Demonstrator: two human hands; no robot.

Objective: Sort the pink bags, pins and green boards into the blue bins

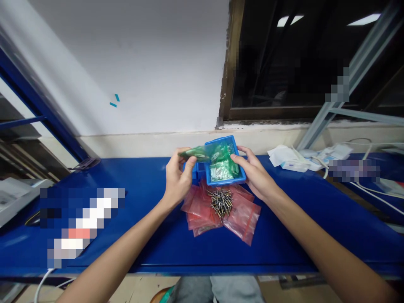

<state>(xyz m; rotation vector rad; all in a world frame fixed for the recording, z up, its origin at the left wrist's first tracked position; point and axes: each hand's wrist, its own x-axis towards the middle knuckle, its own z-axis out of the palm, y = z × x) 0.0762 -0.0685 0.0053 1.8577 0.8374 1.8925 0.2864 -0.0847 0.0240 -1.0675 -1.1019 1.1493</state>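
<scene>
Blue tbl (139,176), L grip (178,176) pinching grn bag (201,154), R grip (255,171) clasping bin (225,182)

Moderate indoor light fell on the smooth, glossy blue desk (284,227), leaving a pale sheen near its left edge. Beyond its back edge, two white lights (364,19) glared in the dark glass window (268,80). The translucent green plastic bag (198,154) looked blurred. Wide-angle stretching and pixelated patches marked both sides.
</scene>
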